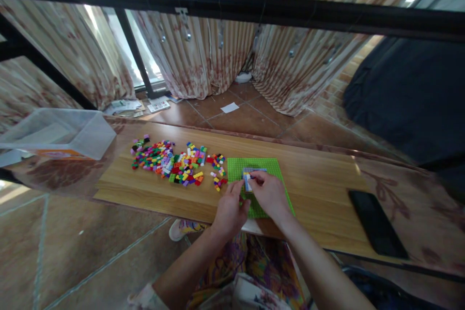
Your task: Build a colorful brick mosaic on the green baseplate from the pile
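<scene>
A green studded baseplate [271, 167] lies on the wooden board in front of me. On it sits a small build of grey-blue and white toy bricks [247, 182], partly covered by my fingers. My right hand [271, 193] reaches over the build from the right, its thumb and forefinger pinched at the top; whatever is between them is too small to name. Curled at the build's left side is my left hand [230, 208], with its fingertips close to the bricks. Whether it grips anything is hidden.
Several loose coloured bricks [178, 162] are spread left of the baseplate. A clear plastic bin [80, 131] stands at the far left. At the right end of the wooden board [319, 184] lies a black phone [378, 223]. A dark metal bar [232, 5] crosses above.
</scene>
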Demonstrator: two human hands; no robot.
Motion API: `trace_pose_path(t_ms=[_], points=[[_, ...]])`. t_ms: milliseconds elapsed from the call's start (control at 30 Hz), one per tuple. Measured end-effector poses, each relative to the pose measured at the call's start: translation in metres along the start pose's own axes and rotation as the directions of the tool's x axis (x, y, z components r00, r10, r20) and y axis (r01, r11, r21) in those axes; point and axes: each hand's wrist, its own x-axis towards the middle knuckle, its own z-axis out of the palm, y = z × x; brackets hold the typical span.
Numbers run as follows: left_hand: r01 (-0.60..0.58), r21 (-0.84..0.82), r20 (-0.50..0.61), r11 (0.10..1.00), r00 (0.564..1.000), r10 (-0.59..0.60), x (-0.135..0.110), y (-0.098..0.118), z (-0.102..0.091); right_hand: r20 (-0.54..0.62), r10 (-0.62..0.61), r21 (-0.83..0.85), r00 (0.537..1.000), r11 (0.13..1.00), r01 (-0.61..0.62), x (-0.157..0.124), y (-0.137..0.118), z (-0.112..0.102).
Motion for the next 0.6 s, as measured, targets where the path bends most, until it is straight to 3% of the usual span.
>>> trace_pose_path(t_ms=[333, 600], points=[[0.003, 0.009, 0.011, 1.0, 1.0, -0.003, -0.0048, 0.0005, 0.0004, -0.033, 0.065, -0.001, 0.997, 0.998, -0.065, 0.0008, -0.0011, 0.002], [-0.018, 0.028, 0.009, 0.999, 1.0, 0.018, -0.0096, -0.0011, 0.0023, -0.043, 0.027, 0.085, 0.999, 0.996, -0.024, -0.0002, 0.0016, 0.0061]])
